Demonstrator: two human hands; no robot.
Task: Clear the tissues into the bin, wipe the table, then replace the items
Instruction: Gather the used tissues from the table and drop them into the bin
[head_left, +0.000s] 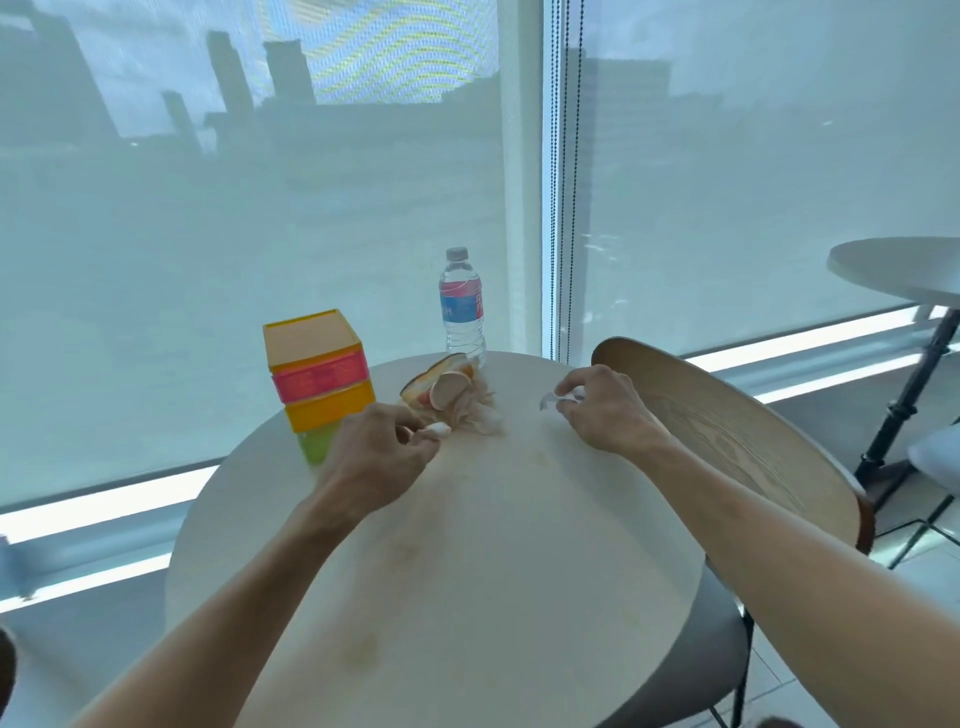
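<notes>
A stack of coloured containers (319, 371) is standing at the far left of the round bench (467, 561). The left hand (376, 457) is pinching a small white tissue (436, 429) at its fingertips. Crumpled tissues (480, 413) are lying just beside it, against a snack packet (439, 387). A water bottle (462, 306) is standing behind. The right hand (605, 410) is gripping another tissue (558, 399), near a wooden chair back (727, 431).

A cream round table (467, 545) with faint brownish stains; white tissues (483, 413); a stack of boxes (319, 376) at its far left edge, orange over pink over what looks like green; clear bottle (462, 306), blue-and-red label; wood-grain brown chair back (727, 431)
</notes>
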